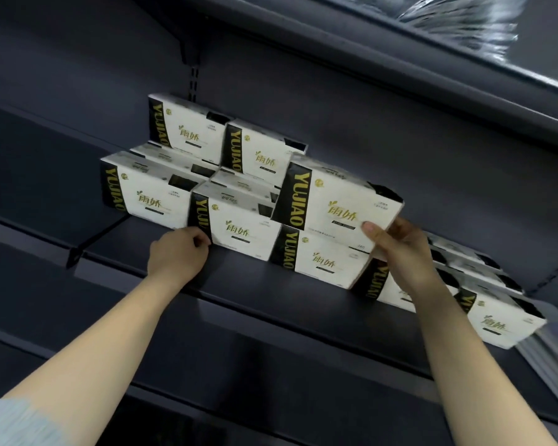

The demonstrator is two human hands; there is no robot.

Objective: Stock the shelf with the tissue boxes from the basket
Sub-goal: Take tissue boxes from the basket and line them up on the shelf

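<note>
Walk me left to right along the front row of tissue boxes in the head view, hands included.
Leftmost front box → left hand touching the second box → third box beneath the box held by the right hand → right hand → far-right box.

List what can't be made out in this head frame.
- Basket: out of frame, head view.
- Tissue box behind the right hand: mostly hidden by the wrist.
- Rear boxes: only their tops show, front row covers them.
- Shiny goods on upper shelf: blurred, cut by the top edge.
- Small print on held box: too small.
- Left hand fingertips: curled out of sight.
</note>
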